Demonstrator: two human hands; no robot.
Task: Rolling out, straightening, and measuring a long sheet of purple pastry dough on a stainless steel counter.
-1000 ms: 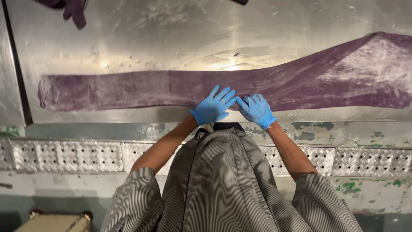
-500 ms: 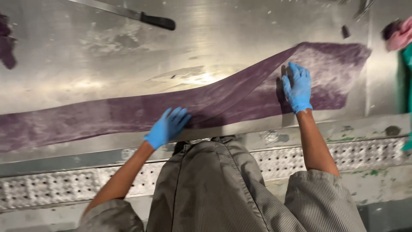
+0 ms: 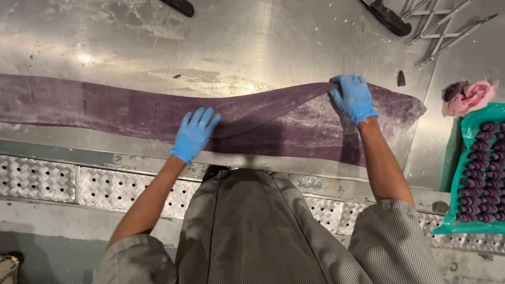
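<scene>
A long purple dough sheet (image 3: 131,110) is spread along the near edge of the steel table (image 3: 252,42). It is pressed flat by the open left hand (image 3: 193,134); its far edge is pinched and lifted by the right hand (image 3: 353,97). A green tray (image 3: 463,158) of purple pieces sits at the table's right edge.

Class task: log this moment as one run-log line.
left hand: flat on long purple dough sheet | right hand: pinching sheet's far edge, lifted | surface: steel table
</scene>
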